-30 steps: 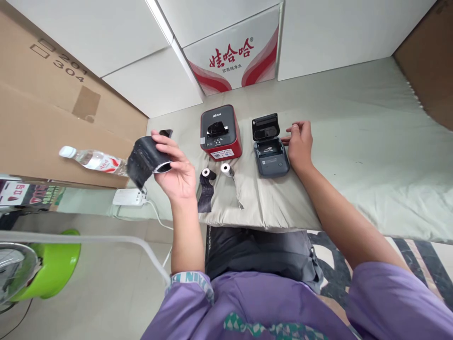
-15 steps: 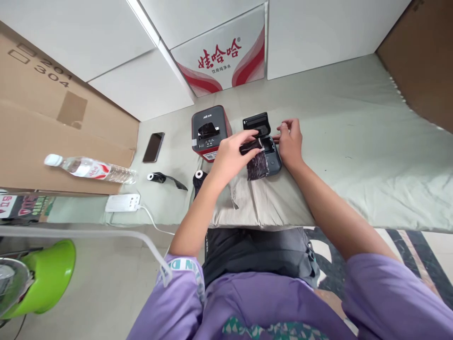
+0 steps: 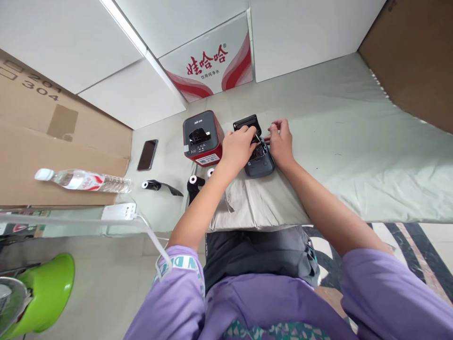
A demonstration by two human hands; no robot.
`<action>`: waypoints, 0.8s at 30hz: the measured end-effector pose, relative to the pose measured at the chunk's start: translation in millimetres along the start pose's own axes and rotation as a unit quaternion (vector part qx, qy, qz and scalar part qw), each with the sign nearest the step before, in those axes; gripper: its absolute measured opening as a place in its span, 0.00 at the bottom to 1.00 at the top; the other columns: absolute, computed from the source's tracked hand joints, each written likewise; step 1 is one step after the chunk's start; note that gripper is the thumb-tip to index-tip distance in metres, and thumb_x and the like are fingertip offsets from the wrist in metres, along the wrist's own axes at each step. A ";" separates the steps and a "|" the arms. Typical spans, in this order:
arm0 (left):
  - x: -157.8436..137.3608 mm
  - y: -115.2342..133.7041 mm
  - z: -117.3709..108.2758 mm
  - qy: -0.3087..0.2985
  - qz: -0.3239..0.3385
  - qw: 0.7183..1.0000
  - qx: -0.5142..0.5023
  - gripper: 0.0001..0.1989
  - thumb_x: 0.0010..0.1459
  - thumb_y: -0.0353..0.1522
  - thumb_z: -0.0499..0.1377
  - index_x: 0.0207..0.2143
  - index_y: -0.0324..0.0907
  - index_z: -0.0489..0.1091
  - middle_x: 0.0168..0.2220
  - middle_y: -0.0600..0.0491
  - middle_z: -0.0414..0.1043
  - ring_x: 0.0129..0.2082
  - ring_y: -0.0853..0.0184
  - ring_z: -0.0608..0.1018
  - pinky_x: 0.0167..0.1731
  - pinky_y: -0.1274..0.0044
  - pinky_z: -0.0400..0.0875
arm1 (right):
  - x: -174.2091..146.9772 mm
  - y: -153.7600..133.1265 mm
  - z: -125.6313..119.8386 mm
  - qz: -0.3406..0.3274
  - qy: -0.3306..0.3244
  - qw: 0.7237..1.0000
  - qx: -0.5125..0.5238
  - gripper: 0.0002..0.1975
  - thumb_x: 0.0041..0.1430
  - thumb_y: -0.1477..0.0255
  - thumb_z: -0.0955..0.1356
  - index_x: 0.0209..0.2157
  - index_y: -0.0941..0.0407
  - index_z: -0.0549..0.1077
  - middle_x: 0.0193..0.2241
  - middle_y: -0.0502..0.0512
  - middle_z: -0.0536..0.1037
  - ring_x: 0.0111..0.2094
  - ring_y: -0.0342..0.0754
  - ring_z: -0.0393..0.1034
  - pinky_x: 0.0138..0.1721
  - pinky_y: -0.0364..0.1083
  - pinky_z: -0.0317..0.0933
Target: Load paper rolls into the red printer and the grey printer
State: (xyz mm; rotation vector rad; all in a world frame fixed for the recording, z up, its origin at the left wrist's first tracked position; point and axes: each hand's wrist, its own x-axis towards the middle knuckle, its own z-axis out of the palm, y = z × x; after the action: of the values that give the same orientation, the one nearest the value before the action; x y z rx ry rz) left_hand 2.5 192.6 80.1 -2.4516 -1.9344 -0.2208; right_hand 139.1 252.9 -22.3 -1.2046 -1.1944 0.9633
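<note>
A small dark label printer [image 3: 260,169] lies on the cloth in front of me, its black lid [image 3: 247,123] raised. My left hand [image 3: 240,144] reaches over from the left, fingers pinched on a black label roll [image 3: 257,152] at the open compartment; the fingers hide part of the roll. At the printer's right edge is my right hand [image 3: 281,144], its fingers curled and the fingertips against the side. Just left of the printer stands a red and black box-shaped machine [image 3: 203,141] with black film in its top slot.
Black rolls with white cores [image 3: 194,185] lie near my left forearm, another roll [image 3: 152,184] farther left. A phone [image 3: 147,155], a water bottle [image 3: 85,181] and a white power strip [image 3: 119,212] are on the left. Cartons [image 3: 212,61] line the back.
My left hand has lowered the label roll into the printer's compartment; the black strip no longer hangs over its front. My right hand stays at the printer's side. The view has shifted slightly.
</note>
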 end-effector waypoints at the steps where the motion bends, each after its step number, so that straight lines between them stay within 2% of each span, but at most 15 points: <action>1: 0.3 0.4 0.8 0.003 0.001 1.000 0.006 0.11 0.67 0.31 0.60 0.51 0.44 0.72 0.51 0.45 0.77 0.52 0.53 0.78 0.52 0.64 0.66 | 0.0 -0.4 -0.3 0.001 -0.001 1.000 -0.001 0.25 0.65 0.41 0.62 0.46 0.48 0.66 0.43 0.56 0.75 0.37 0.51 0.77 0.41 0.55 0.74; 9: -0.3 -5.7 -6.8 -0.026 0.019 0.999 0.026 0.12 0.67 0.30 0.60 0.50 0.46 0.79 0.54 0.44 0.74 0.58 0.50 0.73 0.54 0.61 0.65 | 1.9 0.7 -1.5 0.016 -0.020 1.000 0.003 0.22 0.66 0.47 0.64 0.46 0.50 0.65 0.45 0.58 0.74 0.35 0.50 0.76 0.45 0.57 0.74; 13: -2.9 -10.7 -0.6 -0.054 0.044 0.998 0.007 0.13 0.65 0.30 0.62 0.51 0.47 0.79 0.54 0.46 0.75 0.55 0.52 0.74 0.52 0.62 0.66 | 0.7 -1.4 -0.9 0.011 -0.007 1.000 -0.007 0.20 0.66 0.47 0.64 0.44 0.50 0.65 0.43 0.56 0.74 0.34 0.50 0.76 0.45 0.57 0.74; 19: -6.0 -9.9 14.5 -0.004 0.001 1.000 0.016 0.10 0.64 0.32 0.62 0.47 0.46 0.80 0.54 0.44 0.74 0.56 0.50 0.73 0.49 0.62 0.67 | 0.8 -0.4 -0.8 0.005 -0.013 1.000 -0.007 0.23 0.65 0.43 0.63 0.42 0.49 0.64 0.41 0.55 0.73 0.34 0.49 0.75 0.40 0.53 0.72; 24: -6.0 -7.9 10.4 -0.027 -0.006 1.000 0.005 0.10 0.65 0.32 0.60 0.45 0.47 0.80 0.47 0.47 0.77 0.49 0.54 0.78 0.49 0.62 0.68 | 1.9 2.1 -0.8 -0.003 -0.018 1.000 -0.008 0.25 0.64 0.41 0.62 0.43 0.49 0.64 0.40 0.54 0.73 0.34 0.49 0.74 0.40 0.52 0.72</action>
State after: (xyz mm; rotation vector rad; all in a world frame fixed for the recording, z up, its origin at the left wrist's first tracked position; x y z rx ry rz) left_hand -5.5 189.6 68.5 -2.4654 -1.9666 -0.1450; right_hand 140.3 254.9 -24.1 -1.2002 -1.2364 0.9770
